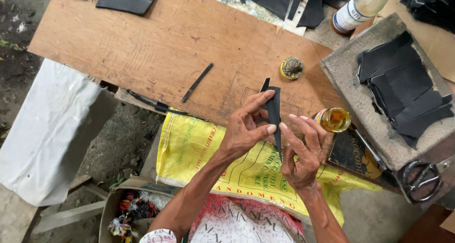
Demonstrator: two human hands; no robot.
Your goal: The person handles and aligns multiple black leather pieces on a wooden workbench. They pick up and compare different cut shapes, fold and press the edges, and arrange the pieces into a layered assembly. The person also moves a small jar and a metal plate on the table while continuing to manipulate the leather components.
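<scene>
Both hands are meeting over the near edge of the wooden tabletop (156, 48), and between them a narrow black strip (274, 111) is standing nearly upright in the view, its long axis running away from the person toward the far side of the board. The left hand (246, 127) is closing on it from the left, index finger lying along the strip's upper part and thumb pressing at mid-length. The right hand (301, 153) is pinching the lower part from the right, thumb tip touching the left thumb (the two grips are almost sharing one spot). The strip's top end is poking free above the fingers. Just to the right a small jar of amber liquid (334, 119) is sitting, closer to the right hand; a grimy round tin (292, 68) is lying farther up the board.
</scene>
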